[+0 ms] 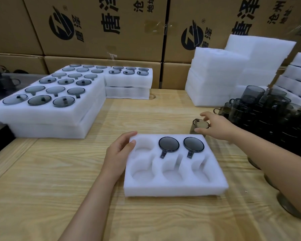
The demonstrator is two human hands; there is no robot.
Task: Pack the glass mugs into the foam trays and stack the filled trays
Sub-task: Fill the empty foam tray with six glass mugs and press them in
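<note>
A white foam tray [174, 186] with six round pockets lies on the wooden table in front of me. Two smoky glass mugs [169, 144] [193, 144] sit upside down in its far middle and far right pockets; the other pockets are bare. My left hand [119, 151] rests on the tray's far left corner, thumb on top near the corner pocket. My right hand [214, 126] grips the rim of a loose grey glass mug [196, 126] standing on the table just behind the tray.
Filled foam trays [47, 108] are stacked at the left and back [129, 80]. Piles of blank foam trays [214, 80] stand at the back right. A cluster of loose dark glass mugs [271, 115] fills the right side. Cardboard boxes [101, 26] wall off the back.
</note>
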